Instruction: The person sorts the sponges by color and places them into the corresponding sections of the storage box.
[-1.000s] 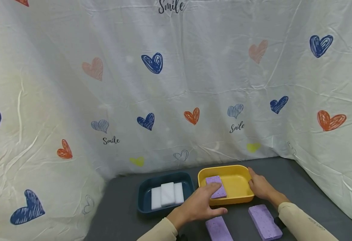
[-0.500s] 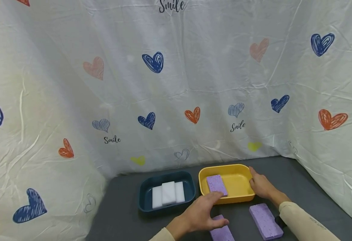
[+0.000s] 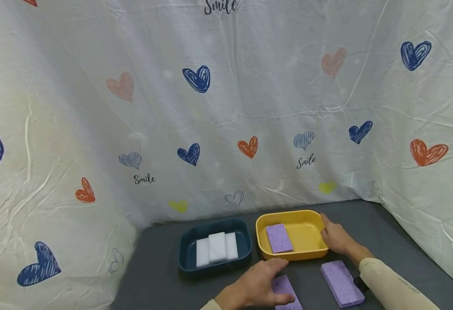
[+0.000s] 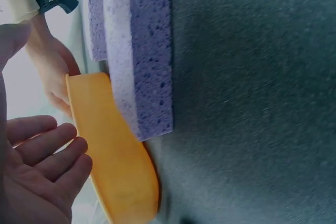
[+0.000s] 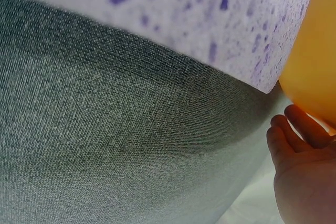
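In the head view my left hand (image 3: 258,283) hovers over a purple sponge (image 3: 285,292), partly covering it. In the left wrist view its fingers (image 4: 55,156) are spread loosely and hold nothing, apart from that sponge (image 4: 140,56). My right hand (image 3: 338,238) holds the right end of a yellow plastic tub (image 3: 307,255). In the right wrist view, its fingers (image 5: 302,129) lie against the tub's outer wall (image 5: 315,66); the thumb's grip is mostly hidden. One purple sponge (image 3: 279,238) lies inside the tub, at its left side. Another sponge (image 3: 342,284) lies in front, beside the right forearm.
A dark blue tub (image 3: 187,268) stands left of the yellow one and holds several white sponge blocks (image 3: 217,247). Both tubs are on a dark grey tabletop (image 3: 145,275). A white heart-print cloth (image 3: 218,107) hangs behind and along the sides.
My left hand has drawn back from the sponge in the yellow tub, down toward the sponge in front of it. The right hand stays at the tub's end.
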`<action>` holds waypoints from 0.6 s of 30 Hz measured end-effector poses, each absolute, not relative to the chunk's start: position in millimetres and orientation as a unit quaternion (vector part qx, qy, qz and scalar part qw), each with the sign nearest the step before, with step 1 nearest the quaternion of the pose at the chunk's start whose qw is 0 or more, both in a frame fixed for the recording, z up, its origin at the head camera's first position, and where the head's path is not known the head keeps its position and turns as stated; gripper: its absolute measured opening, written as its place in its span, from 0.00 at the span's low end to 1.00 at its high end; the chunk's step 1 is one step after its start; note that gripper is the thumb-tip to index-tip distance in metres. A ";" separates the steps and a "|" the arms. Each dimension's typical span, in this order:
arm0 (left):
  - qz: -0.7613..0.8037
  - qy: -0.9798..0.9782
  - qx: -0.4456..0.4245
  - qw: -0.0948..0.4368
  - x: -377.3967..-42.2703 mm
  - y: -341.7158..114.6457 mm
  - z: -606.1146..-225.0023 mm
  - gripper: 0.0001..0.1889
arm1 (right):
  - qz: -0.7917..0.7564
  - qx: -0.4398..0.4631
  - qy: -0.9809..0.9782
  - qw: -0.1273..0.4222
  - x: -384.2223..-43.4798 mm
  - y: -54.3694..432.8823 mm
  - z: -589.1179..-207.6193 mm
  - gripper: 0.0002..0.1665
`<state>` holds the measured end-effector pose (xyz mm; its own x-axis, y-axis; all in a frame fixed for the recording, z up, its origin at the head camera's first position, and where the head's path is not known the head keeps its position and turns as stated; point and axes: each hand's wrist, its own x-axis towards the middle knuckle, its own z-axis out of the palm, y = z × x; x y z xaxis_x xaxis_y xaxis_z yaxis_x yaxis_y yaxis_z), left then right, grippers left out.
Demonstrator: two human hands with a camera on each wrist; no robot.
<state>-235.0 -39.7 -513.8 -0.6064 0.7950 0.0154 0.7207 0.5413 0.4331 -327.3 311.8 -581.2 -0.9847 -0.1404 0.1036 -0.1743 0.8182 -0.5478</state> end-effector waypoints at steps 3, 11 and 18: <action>0.185 0.880 0.425 0.107 -233.5 -39.2 -516.8 0.45 | 0.283 0.093 -0.953 0.048 -339.0 320.4 -600.2 0.38; 0.141 0.910 0.354 0.165 -229.4 -32.5 -523.7 0.50 | 0.293 0.102 -0.950 0.046 -332.7 320.8 -591.8 0.39; 0.121 0.918 0.335 0.175 -225.8 -28.2 -532.4 0.55 | 0.286 0.091 -0.953 0.044 -334.1 319.1 -593.2 0.38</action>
